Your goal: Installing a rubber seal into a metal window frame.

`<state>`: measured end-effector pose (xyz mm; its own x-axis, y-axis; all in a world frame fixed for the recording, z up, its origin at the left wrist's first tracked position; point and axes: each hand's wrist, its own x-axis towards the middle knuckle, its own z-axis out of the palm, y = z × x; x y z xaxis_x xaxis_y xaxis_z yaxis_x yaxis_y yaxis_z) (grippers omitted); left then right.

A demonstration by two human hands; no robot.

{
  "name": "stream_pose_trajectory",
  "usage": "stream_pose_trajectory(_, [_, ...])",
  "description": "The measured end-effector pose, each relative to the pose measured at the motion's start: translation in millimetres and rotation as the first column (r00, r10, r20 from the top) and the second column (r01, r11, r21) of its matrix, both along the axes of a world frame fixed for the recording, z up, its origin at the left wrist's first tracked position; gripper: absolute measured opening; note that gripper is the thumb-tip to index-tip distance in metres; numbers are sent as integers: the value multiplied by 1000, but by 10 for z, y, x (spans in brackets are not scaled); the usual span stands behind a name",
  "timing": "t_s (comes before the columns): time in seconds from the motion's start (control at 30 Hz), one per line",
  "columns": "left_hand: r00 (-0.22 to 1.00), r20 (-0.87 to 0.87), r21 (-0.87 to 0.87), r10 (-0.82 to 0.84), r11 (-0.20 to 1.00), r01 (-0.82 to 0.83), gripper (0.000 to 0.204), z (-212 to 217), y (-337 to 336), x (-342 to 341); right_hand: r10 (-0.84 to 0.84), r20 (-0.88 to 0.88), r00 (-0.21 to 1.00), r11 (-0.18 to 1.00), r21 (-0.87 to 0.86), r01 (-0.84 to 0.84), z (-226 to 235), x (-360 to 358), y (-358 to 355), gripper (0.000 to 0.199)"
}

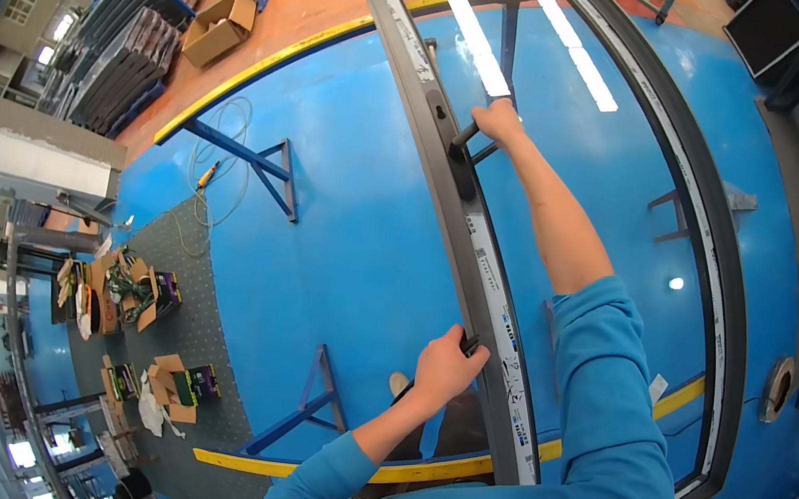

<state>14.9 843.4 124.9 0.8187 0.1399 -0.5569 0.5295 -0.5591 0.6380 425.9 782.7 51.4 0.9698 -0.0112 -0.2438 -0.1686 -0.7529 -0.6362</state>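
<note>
A large dark grey door or window frame (454,257) with a glass pane (573,161) lies across blue trestles with yellow tops. White protective tape with printing runs along its bars. My right hand (502,122) reaches over the glass and closes around the black lever handle (462,143), which stands up from the left bar. Lower down, at the outer edge of that same bar, my left hand (447,369) is closed with its thumb toward the frame. A small dark piece (470,344) pokes out by its fingertips; most of it is hidden.
The yellow trestle tops (272,66) stretch left beyond the frame, and a blue trestle leg (259,165) stands below. A hose (213,174) lies on the blue floor. Open cardboard boxes (175,387) sit on a dark mat at left. Another box (219,29) stands near stacked dark panels (131,63).
</note>
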Motion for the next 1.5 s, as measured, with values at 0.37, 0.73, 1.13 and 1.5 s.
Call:
stream_pose_trajectory(0.37, [993,19,-278,119,954,-109,28,128,-83,112,-99,76,992,988,123,90,43,-28,-238,50])
stream_pose_trajectory(0.73, [986,-29,-128,164,978,-167,30,211,-10,29,177,501,847,966,78,-247,637,-2068,237,36])
stream_pose_trajectory(1.13, [947,50,-510,318,823,-250,37,-448,34,-569,215,512,832,962,-259,-90,98,-2389,721,28])
stream_pose_trajectory(1.5, [992,33,-252,119,962,-107,32,-200,14,-149,240,428,871,949,-294,-118,146,-2064,572,23])
